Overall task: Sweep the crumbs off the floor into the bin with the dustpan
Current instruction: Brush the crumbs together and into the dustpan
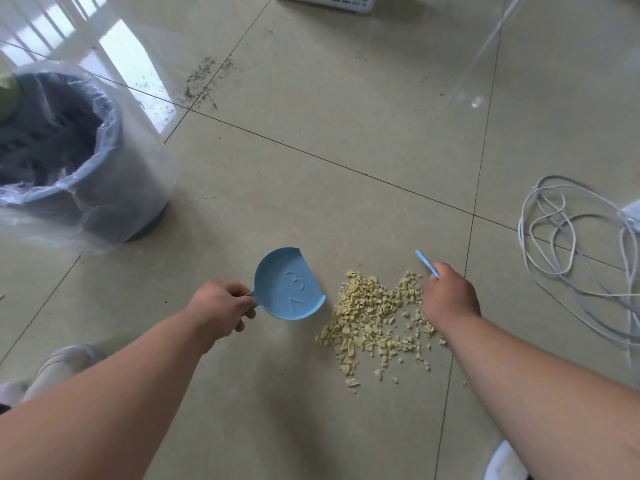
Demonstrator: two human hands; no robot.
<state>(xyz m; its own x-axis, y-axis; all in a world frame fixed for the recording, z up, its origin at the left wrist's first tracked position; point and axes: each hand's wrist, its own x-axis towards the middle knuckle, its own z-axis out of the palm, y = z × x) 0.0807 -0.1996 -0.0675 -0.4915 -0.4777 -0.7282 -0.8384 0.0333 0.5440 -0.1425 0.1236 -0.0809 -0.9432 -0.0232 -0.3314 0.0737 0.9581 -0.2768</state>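
The person is bent over a shiny tiled floor [346, 116], with both bare arms reaching down.

The left hand [221, 308] has its fingers curled round the short handle of a small blue dustpan [289, 285]. The pan has nothing in it, and its open edge points at the crumbs. It sits just beside them, with a small gap.

The crumbs [374, 317] are pale yellow bits in a loose pile on the floor, between the two hands. Some small bits lie spread out on the side near the person.

The right hand [450, 296] holds a thin blue stick [426, 263], which pokes up out of the top of the fist. It looks like a brush handle, but the brush end is hidden under the hand, so I cannot tell for sure. This hand is at the right edge of the pile.

The bin [104, 174] stands off to the left, well apart from the crumbs. It is dark and round, with a clear plastic bag lining it and hanging over the rim.

Some dark dust [202, 84] lies further off on the floor. A tangle of white cord [571, 244] lies at the right. A white basket [329, 0] peeks in at the top edge.
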